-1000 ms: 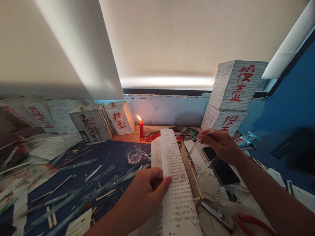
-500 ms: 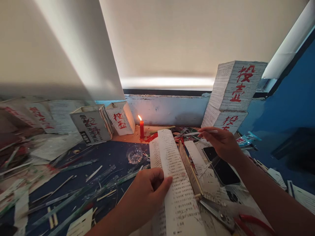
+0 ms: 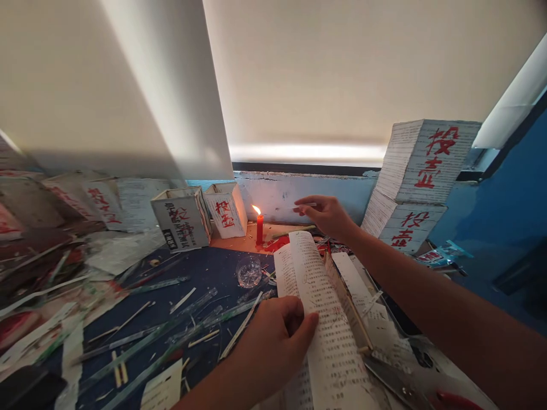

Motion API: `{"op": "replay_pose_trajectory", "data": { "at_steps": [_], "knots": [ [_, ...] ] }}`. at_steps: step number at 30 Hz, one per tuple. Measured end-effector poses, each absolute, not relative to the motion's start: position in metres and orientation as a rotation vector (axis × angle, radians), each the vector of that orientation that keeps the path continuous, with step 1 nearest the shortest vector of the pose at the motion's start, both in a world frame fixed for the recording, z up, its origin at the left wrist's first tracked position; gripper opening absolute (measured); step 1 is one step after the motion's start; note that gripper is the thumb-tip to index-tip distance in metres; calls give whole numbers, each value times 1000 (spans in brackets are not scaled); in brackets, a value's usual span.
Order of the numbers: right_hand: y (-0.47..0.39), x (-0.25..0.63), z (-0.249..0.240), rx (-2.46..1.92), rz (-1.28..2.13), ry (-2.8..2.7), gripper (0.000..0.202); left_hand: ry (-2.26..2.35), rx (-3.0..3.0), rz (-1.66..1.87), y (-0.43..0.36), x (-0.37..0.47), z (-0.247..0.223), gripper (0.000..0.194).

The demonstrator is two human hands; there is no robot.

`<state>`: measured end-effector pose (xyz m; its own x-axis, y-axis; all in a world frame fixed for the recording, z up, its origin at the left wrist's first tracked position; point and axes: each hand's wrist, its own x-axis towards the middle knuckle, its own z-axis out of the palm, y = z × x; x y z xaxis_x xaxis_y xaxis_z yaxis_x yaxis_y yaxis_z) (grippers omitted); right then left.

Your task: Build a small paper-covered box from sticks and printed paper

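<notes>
My left hand [image 3: 284, 336] is closed on a long folded sheet of printed paper [image 3: 322, 319], pinching it between thumb and fingers. Raised above the far end of the paper is my right hand [image 3: 327, 216], with a thin whitish stick [image 3: 305, 206] pinched in its fingers. The stick's near end is hidden by the hand, and its tip points left. A red candle [image 3: 260, 230] burns to the left of that hand, its flame apart from the stick. Under my right forearm lies a thin wooden-edged strip [image 3: 348, 299], along the paper's right side.
Paper-covered boxes with red characters stand at left [image 3: 182, 219], beside the candle [image 3: 226, 210], and stacked at right [image 3: 421, 188]. A clear round dish [image 3: 249, 272], plastic strips and small sticks litter the dark blue tabletop [image 3: 222, 262]. Scissors [image 3: 393, 378] lie at lower right.
My right hand has moved left and up with the stick, closer to the candle flame. My left hand still grips the paper. The whole view has shifted slightly.
</notes>
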<state>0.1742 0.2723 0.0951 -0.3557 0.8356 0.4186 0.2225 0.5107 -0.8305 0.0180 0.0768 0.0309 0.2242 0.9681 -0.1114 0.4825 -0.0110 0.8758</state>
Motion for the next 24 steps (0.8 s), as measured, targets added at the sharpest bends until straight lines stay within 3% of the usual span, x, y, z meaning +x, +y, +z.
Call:
{"op": "replay_pose_trajectory", "data": {
  "at_steps": [12, 17, 21, 24],
  "knots": [
    [323, 102, 67, -989, 828, -2045, 26, 1436, 1747, 721, 73, 16, 45, 33],
    [326, 104, 63, -1003, 791, -2057, 25, 1500, 2052, 974, 67, 15, 45, 12],
    [327, 103, 62, -993, 800, -2064, 27, 1325, 2382, 1089, 68, 14, 34, 45],
    [328, 103, 63, -991, 806, -2065, 27, 1221, 2538, 983, 71, 13, 28, 48]
  ]
}}
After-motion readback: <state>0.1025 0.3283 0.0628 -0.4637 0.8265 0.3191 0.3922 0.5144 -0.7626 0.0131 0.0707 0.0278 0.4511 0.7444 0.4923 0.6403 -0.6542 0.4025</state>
